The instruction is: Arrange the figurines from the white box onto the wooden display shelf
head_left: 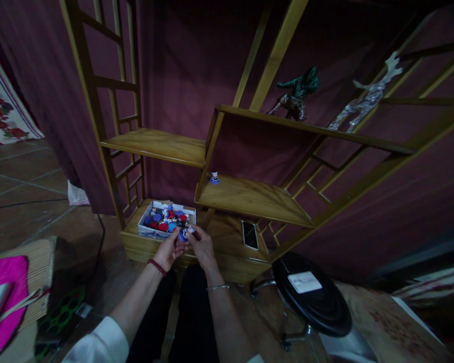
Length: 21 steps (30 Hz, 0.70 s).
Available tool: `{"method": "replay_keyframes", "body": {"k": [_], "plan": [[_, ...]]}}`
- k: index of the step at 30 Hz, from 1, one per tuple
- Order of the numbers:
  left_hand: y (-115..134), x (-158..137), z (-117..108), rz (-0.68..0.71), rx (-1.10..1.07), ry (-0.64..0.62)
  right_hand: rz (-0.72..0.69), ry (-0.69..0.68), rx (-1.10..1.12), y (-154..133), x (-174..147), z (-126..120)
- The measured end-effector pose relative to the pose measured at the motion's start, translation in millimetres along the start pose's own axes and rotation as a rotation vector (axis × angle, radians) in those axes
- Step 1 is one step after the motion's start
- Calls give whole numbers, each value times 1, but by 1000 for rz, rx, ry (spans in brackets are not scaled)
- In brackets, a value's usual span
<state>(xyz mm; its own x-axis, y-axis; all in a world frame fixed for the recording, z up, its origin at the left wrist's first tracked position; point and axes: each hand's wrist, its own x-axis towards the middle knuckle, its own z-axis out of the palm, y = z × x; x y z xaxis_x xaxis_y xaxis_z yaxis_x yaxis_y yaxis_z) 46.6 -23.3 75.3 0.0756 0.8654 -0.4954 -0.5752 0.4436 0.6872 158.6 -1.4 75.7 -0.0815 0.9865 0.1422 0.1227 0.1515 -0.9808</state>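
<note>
Between my two hands, just in front of the box, is a small figurine [183,235] with a purple round base and a white and dark top. My left hand [170,249] pinches it from the left, a red bead bracelet at the wrist. From the right, the fingers of my right hand [203,248] close on the same figurine; a thin bracelet circles that wrist. The open cardboard box [150,231] behind is filled with several small figurines on purple, red and blue bases. One similar figurine [214,177] stands upright on the middle shelf at its left end.
A phone [250,235] lies on the lower shelf [227,233] to the right. Above, a green-hooded figure [297,93] and a clear deer-like statue [366,98] stand on the upper shelf. A black stool [314,302] holding a white card is at right; a woven mat [41,262] at left.
</note>
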Motion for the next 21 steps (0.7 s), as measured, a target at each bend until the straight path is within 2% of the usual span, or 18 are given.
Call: {"method": "replay_keyframes", "body": {"k": [9, 21], "plan": [[2, -7, 1, 33, -79, -82, 10, 55, -28, -2, 4, -2], [3, -5, 1, 20, -86, -37, 11, 39, 13, 1, 5, -4]]}}
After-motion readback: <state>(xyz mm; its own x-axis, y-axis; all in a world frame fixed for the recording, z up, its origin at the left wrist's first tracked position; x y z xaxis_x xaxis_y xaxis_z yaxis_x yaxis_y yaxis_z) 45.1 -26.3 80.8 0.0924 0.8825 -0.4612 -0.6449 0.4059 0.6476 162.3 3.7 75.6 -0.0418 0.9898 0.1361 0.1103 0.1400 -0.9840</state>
